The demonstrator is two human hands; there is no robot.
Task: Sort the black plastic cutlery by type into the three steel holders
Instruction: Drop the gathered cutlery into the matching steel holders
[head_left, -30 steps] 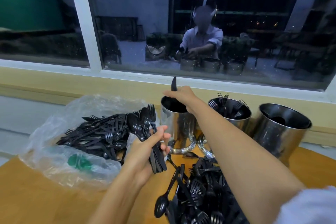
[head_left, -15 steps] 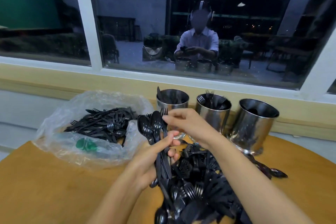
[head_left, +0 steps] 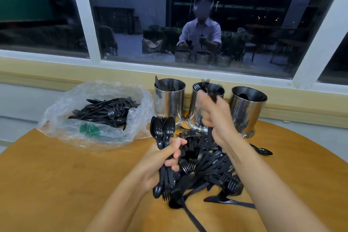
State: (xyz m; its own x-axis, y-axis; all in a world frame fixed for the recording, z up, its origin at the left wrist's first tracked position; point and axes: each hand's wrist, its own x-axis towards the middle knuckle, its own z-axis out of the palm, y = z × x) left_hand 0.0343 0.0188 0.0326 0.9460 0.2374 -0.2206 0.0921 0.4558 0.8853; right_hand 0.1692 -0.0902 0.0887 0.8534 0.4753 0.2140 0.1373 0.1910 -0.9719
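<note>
R hand (head_left: 216, 117) blurred, utensil (head_left: 209, 135) type unclear

Open bare wood across the near left of the table (head_left: 56, 175) and along its far right side. Blocked through the middle by a tangled cutlery pile (head_left: 205, 164), spreading from the near side up to the feet of the holders. Crowded at the back left by a crumpled plastic bag (head_left: 56, 117), just beside the left holder (head_left: 169, 103). Closed off behind by left holder, middle holder (head_left: 194, 113) and right holder (head_left: 246, 111) in a tight row against the wall (head_left: 94, 79), slim gaps between. Screened at the middle holder by the right hand (head_left: 216, 117), curled round a blurred utensil (head_left: 209, 133). Hemmed at the pile's near left by the left hand (head_left: 160, 162), gripping upright spoons (head_left: 163, 130).
</note>
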